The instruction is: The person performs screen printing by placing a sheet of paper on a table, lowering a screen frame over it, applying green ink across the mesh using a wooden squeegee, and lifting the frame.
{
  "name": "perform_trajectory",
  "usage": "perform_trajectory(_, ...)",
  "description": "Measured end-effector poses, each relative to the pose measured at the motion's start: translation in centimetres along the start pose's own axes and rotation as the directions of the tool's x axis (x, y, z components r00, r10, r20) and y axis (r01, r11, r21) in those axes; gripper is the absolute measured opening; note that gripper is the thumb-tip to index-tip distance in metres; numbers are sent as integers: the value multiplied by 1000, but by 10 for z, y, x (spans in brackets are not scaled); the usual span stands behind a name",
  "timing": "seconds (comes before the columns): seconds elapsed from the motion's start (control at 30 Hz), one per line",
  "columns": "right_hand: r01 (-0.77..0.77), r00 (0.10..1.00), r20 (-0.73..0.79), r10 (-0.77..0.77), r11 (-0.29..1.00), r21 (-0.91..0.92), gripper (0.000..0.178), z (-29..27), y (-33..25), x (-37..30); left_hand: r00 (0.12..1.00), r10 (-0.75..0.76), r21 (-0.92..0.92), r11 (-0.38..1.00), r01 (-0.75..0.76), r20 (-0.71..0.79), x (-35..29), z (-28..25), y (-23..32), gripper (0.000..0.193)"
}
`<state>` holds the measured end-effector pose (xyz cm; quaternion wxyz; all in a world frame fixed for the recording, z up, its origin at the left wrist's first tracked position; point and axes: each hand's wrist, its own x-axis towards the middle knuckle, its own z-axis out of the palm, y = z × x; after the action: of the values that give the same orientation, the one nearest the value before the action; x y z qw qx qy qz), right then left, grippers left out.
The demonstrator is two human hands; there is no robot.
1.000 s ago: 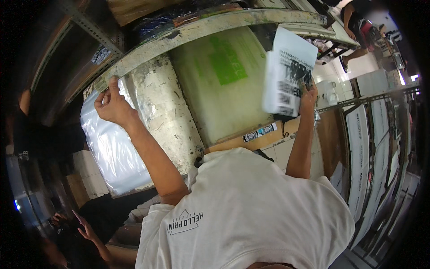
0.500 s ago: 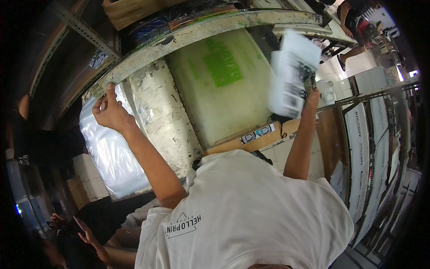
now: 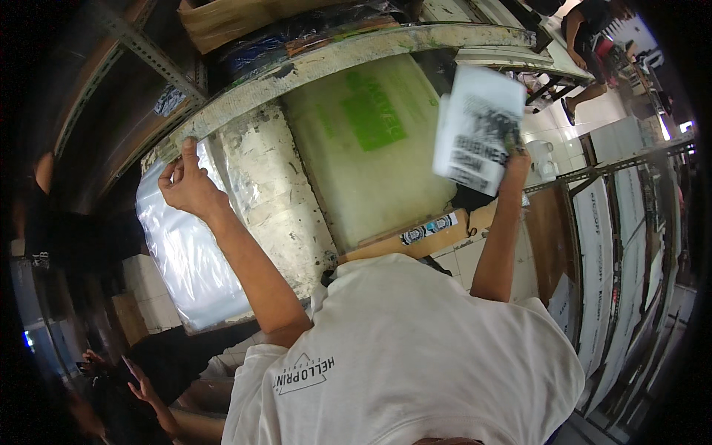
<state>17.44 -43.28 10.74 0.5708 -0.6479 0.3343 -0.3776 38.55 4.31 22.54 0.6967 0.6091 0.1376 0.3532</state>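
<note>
My right hand [image 3: 517, 169] grips the edge of a white, flat printed piece [image 3: 478, 126] with black lettering and a dark picture. Motion blurs it, so I cannot tell whether it is paper, film or a packed item. It is held over the right end of the greenish translucent screen or panel [image 3: 356, 185]. At the far left, my left hand [image 3: 191, 185] reaches over a stack of clear plastic bags [image 3: 193, 274]. Its thumb touches the paint-stained rail [image 3: 245, 90] near the bags' top corner; the other fingers are bent and apart from the thumb, with nothing visible in them.
A worn, paint-chipped board [image 3: 271, 170] lies between the bags and panel. Beyond the rail are a cardboard box [image 3: 237, 22] and dark plastic-wrapped goods. Shelving [image 3: 593, 252] with white boards stands at right. One person is at far right; another holds a phone at lower left.
My right hand has swung the printed piece slightly left and lower, and its print shows more clearly. My left hand stays near the same corner of the bags.
</note>
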Motion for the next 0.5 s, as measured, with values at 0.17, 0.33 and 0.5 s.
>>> perform_trajectory(0.17, 304, 945, 133, -299, 649, -697, 28, -5, 23, 13, 1000, -14, -3, 1000, 14, -15, -4, 5, 1, 45)
perform_trajectory(0.33, 0, 999, 53, -3, 998, 59, 28, -1, 12, 10, 1000, -23, -1, 1000, 23, -2, -2, 1, 1, 47)
perform_trajectory(0.5, -71, 997, 41, 68, 993, 92, 25, 1, 1, -1, 1000, -20, -9, 1000, 20, 1, -2, 0, -1, 45)
